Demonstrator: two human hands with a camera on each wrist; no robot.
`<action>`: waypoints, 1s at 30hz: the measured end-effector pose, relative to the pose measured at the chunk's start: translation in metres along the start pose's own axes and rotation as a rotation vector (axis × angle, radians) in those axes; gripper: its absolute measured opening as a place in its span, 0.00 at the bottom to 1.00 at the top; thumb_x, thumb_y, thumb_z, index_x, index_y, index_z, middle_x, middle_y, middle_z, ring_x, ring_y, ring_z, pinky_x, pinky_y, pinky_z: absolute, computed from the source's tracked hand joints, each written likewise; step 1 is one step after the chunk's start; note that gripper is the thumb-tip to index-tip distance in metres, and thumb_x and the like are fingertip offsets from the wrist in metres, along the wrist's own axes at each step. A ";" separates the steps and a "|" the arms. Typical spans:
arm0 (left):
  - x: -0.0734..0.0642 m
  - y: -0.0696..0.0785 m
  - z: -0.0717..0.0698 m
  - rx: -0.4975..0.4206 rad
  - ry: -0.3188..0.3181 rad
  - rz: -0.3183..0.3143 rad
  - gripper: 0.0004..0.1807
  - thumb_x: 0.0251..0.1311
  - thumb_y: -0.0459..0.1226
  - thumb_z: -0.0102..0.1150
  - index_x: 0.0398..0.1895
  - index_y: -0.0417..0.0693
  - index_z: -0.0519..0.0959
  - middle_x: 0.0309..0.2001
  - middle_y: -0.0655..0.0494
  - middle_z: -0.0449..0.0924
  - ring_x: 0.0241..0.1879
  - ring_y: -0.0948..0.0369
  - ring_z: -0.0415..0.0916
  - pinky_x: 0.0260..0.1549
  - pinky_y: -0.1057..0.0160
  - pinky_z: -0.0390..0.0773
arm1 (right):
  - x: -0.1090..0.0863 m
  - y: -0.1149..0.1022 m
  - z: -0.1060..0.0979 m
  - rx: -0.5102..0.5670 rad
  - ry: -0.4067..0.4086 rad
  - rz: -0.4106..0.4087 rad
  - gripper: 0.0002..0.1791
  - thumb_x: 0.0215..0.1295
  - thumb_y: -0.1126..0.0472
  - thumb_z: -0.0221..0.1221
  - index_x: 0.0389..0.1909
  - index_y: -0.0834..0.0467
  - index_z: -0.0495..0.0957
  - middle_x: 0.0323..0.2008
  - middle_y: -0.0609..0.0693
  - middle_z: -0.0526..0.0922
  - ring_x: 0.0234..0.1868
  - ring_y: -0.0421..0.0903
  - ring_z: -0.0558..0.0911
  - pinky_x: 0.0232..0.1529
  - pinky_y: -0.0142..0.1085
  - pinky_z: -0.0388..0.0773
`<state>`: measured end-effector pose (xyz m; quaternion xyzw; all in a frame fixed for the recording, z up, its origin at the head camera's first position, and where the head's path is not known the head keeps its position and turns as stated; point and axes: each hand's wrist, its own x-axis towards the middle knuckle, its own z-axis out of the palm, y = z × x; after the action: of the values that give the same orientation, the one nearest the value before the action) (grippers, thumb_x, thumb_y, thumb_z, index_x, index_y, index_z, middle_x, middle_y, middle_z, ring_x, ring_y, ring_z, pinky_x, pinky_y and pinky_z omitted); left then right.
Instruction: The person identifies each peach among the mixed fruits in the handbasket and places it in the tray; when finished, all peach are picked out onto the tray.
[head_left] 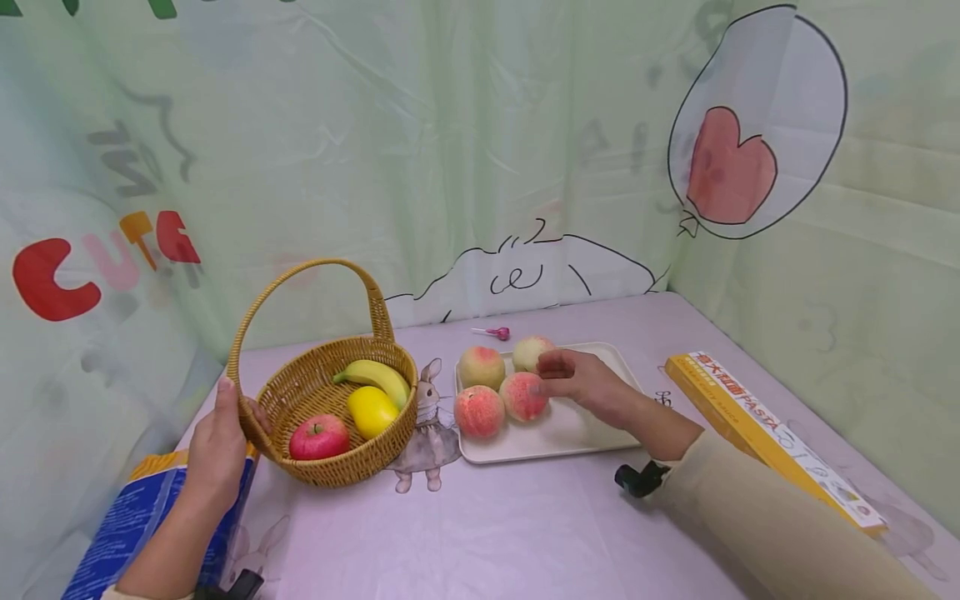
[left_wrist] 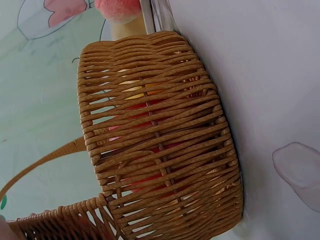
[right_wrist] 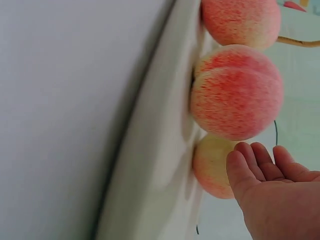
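My left hand [head_left: 213,446] grips the wicker basket [head_left: 341,473] at the left foot of its handle, thumb in front. Inside lie a red apple [head_left: 320,438], a lemon [head_left: 373,413] and a banana [head_left: 381,380]. Several peaches sit together on the left half of a pale tray [head_left: 581,429]. My right hand [head_left: 592,387] is over the tray, its fingers loosely bent beside the front right peach [head_left: 522,397] and the back right peach [head_left: 531,353]. In the right wrist view, nothing is between the thumb and fingers of that hand [right_wrist: 275,195]. Left-hand fingers behind the handle are mostly hidden.
Right of the tray lies a long yellow pasta box [head_left: 772,442]. A pink lollipop [head_left: 498,333] lies behind the tray. At the left edge, under my left forearm, is a blue package [head_left: 135,521]. Printed curtains [head_left: 450,150] enclose the table's back and sides.
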<state>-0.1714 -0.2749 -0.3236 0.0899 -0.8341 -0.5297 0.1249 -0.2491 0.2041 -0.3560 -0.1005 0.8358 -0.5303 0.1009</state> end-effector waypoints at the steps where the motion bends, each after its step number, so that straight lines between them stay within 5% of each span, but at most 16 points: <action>1: 0.000 0.000 0.000 -0.002 -0.001 0.002 0.39 0.79 0.63 0.19 0.36 0.43 0.73 0.29 0.62 0.75 0.36 0.59 0.70 0.36 0.65 0.75 | 0.000 -0.001 -0.001 0.003 -0.001 -0.003 0.42 0.66 0.51 0.70 0.72 0.69 0.65 0.69 0.65 0.73 0.71 0.61 0.73 0.71 0.54 0.69; 18: -0.001 -0.002 -0.001 -0.035 -0.003 0.002 0.39 0.79 0.64 0.20 0.36 0.43 0.73 0.30 0.64 0.76 0.38 0.61 0.70 0.38 0.68 0.75 | -0.009 -0.016 -0.001 0.093 0.011 -0.004 0.40 0.66 0.53 0.70 0.72 0.66 0.66 0.69 0.66 0.73 0.70 0.59 0.73 0.72 0.53 0.68; 30: -0.001 -0.001 0.001 -0.004 0.012 0.029 0.38 0.80 0.62 0.20 0.40 0.42 0.74 0.30 0.64 0.77 0.38 0.62 0.72 0.38 0.70 0.74 | -0.026 -0.030 -0.007 0.074 0.027 -0.102 0.39 0.67 0.54 0.69 0.73 0.65 0.66 0.70 0.65 0.72 0.72 0.62 0.70 0.72 0.54 0.68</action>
<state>-0.1709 -0.2746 -0.3247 0.0809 -0.8335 -0.5290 0.1378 -0.2247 0.2047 -0.3243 -0.1318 0.8108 -0.5664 0.0661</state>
